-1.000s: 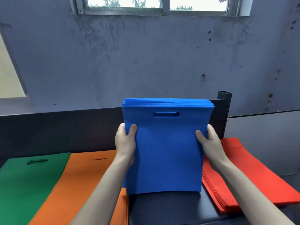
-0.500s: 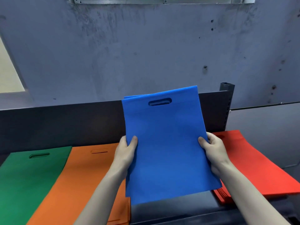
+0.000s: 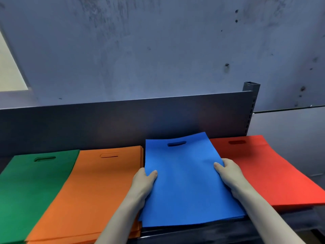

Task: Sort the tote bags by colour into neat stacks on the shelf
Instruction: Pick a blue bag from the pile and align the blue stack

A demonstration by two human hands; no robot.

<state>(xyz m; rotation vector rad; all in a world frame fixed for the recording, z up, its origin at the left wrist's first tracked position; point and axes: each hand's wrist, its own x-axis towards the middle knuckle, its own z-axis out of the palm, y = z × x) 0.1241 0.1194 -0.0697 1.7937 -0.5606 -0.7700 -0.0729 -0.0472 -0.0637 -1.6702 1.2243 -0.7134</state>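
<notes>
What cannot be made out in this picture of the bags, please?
Head view:
Green stack: left side and near end cut by the frame.
Red stack: right corner cut by the frame edge.
Left hand and right hand: fingers hidden under the blue stack.
Bag counts: layers too thin to tell.

Up behind, a grey concrete wall, mottled and pocked with dark spots. A pale cream panel sits far left, and a lighter grey panel sits low on the right.
</notes>
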